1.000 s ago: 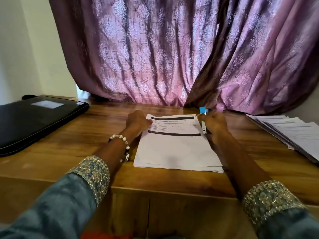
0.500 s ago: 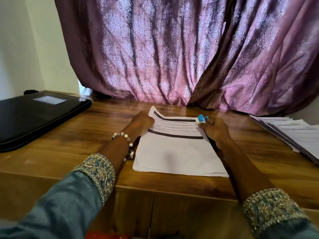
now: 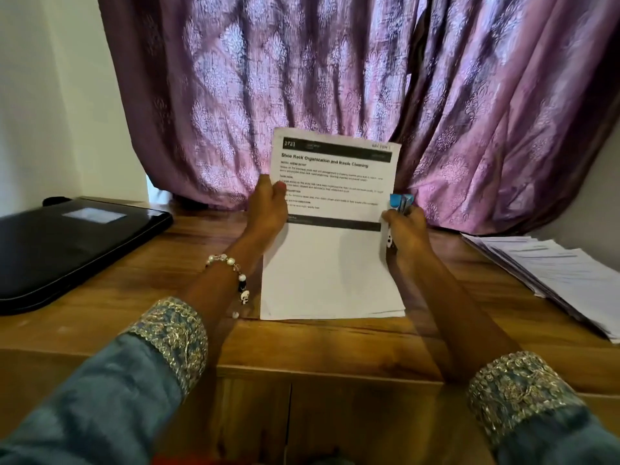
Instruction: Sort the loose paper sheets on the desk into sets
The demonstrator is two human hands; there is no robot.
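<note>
— What do you see around the papers?

— A wooden desk (image 3: 141,297). On its left part lies a black folder (image 3: 67,243), flat, with a pale label on the top. At the right edge there is a second pile of printed sheets (image 3: 557,273), fanned a little, well apart from the hands. Behind everything hangs a purple curtain (image 3: 335,78) with a flower pattern. It makes the background for the raised papers. Nothing covers the front page except the two hands at its sides.

— And the stack itself, how does it stand?

— The stack of sheets (image 3: 332,270) is in the middle of the desk. It stands almost upright, the bottom edge resting on the wood, the long axis going up and a little away from the person. The printed face looks toward the person.

— Can you read something?

— Yes. The title says "Shoe Rack Organization and Insole Cleaning". Above it is a dark bar with a number like "2723", not sure. The small lines are too blurred.

— The hands?

— The left hand (image 3: 268,209) holds the left edge, thumb on the front, the other fingers behind the paper. A bead bracelet (image 3: 231,273) is on this wrist. The right hand (image 3: 406,226) grips the right edge and, in the same curled fingers, a blue and white small thing (image 3: 399,201), maybe a stapler; I cannot tell exactly. Both sleeves (image 3: 167,333) have gold embroidered cuffs.
</note>
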